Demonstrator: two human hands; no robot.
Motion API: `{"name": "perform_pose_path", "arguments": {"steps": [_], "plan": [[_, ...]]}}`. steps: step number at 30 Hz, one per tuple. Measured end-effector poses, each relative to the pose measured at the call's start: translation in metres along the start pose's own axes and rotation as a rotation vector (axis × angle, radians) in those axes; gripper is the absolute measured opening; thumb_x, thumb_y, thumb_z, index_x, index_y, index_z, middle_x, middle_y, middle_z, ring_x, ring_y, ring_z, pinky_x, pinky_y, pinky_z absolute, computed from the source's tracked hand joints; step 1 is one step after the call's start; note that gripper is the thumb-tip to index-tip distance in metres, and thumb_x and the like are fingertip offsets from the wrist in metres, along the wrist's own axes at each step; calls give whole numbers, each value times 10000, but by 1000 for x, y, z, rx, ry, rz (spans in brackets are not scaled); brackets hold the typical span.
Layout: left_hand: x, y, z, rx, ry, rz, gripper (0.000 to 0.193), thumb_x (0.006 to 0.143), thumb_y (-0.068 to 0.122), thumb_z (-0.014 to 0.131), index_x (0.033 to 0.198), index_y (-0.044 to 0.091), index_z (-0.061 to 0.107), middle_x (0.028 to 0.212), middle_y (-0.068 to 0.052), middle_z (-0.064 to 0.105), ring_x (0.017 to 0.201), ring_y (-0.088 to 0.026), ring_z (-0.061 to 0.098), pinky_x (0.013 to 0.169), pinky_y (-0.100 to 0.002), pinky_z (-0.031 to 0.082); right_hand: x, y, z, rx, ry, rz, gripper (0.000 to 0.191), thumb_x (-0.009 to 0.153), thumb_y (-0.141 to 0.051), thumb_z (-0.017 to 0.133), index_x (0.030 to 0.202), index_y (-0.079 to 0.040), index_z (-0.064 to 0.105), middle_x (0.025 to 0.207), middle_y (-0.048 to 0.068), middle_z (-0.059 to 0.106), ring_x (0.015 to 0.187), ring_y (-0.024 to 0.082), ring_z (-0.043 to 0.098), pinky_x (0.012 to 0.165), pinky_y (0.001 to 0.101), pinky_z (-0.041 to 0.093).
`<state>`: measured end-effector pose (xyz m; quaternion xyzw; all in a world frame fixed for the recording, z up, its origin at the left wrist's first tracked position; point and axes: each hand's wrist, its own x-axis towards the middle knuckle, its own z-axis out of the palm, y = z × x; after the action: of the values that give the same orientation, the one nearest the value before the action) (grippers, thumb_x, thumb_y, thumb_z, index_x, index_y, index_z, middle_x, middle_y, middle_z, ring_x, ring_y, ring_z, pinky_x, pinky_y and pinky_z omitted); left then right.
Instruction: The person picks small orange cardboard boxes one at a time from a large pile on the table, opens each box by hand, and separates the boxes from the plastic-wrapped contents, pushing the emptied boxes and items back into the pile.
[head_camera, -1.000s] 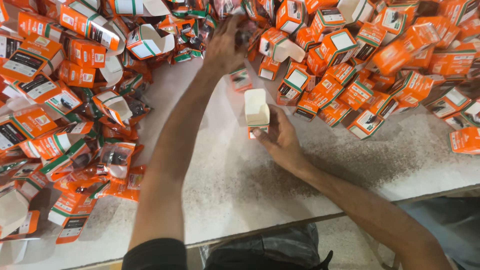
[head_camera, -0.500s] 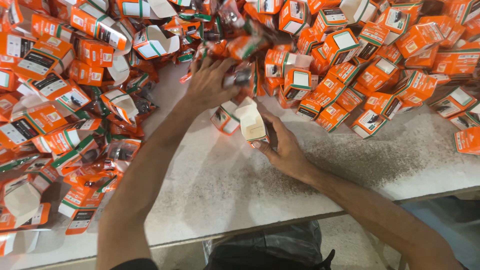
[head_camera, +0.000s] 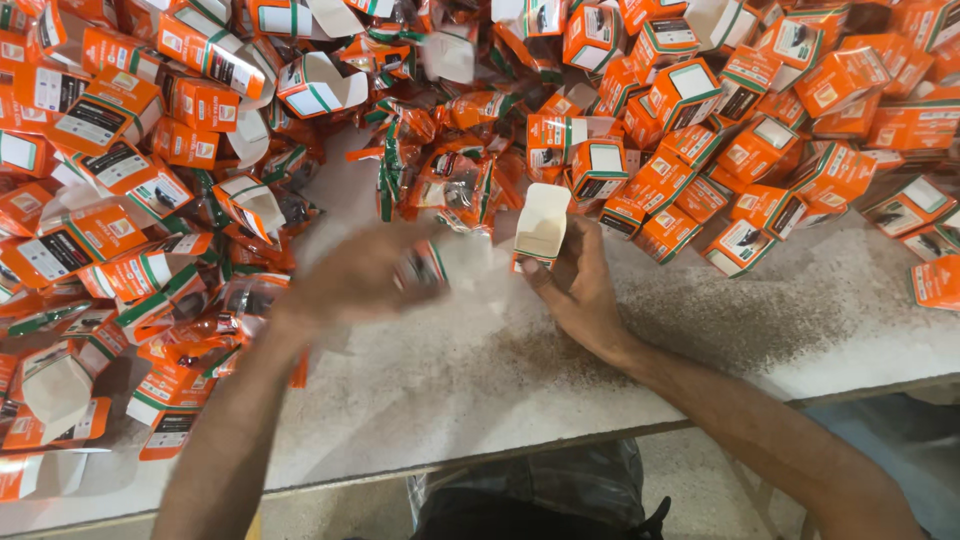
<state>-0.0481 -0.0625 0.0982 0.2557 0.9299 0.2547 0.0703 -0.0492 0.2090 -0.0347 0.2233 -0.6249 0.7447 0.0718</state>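
Head view: 2 bare hands work over a pale speckled bench. The right hand holds 1 small open carton, its grip closed around the carton's lower part, thumb on the near side and fingers behind. The carton stands upright near the middle of the bench, just in front of the heap; its long axis runs up and away from the person, and its open mouth, with the white flap lifted, points toward the far side.

The left hand is blurred. It grips 1 small orange packet in curled fingers, just left of the carton and apart from it. The packet's long axis cannot be told through the blur.

Beyond both hands, a heap of orange cartons covers the far and right part of the bench, too many and too overlapped to count. Several show open white insides, such as 1 at the upper left. A pile of crinkled orange packets lies in the middle of the heap, and more cartons and packets spread down the left side.
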Motion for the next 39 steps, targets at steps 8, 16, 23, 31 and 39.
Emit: {"name": "perform_pose_path", "arguments": {"steps": [8, 16, 23, 31, 39], "plan": [[58, -28, 45, 544, 518, 180, 794, 892, 121, 770, 1596, 167, 405, 1469, -150, 443, 1298, -403, 495, 1057, -525, 434, -2, -19, 2, -404, -166, 60, 650, 861, -240, 834, 1357, 11, 495, 1246, 140, 693, 1199, 217, 662, 1043, 364, 510], [73, -47, 59, 68, 561, 212, 453, 844, -79, 680, 1262, 74, 598, 1268, -152, 619, 1040, -385, 680, 812, -450, 592, 3, -27, 0, -473, -217, 67, 616, 769, -265, 892, 1265, -25, 617, 1191, 116, 715, 1139, 224, 680, 1008, 364, 517], [-8, -3, 101, 143, 808, 852, 366, 811, -104, 815, 1033, -17, 538, 1272, -222, 624, 1257, -390, 637, 984, -529, 600, 0, -14, -3, -572, -228, 18, 503, 770, -230, 896, 1168, -38, 655, 1094, 114, 725, 1053, 275, 697, 931, 384, 542], [-8, 11, 109, 553, 639, 553, 472, 831, 79, 797, 1275, 49, 640, 1170, -108, 628, 1393, -332, 526, 1179, -656, 352, -5, -21, 1, -589, -247, -55, 515, 708, -137, 839, 1173, -29, 644, 1113, 133, 714, 1095, 313, 678, 933, 405, 540], [-1, 30, 130, 8, 725, 67, 289, 842, 73, 737, 1105, 119, 626, 1221, -240, 530, 1051, -326, 527, 867, -455, 474, -4, -27, 7, -622, -255, -52, 541, 731, -273, 905, 1142, -31, 648, 1100, 142, 714, 1078, 336, 667, 920, 427, 525]]}}
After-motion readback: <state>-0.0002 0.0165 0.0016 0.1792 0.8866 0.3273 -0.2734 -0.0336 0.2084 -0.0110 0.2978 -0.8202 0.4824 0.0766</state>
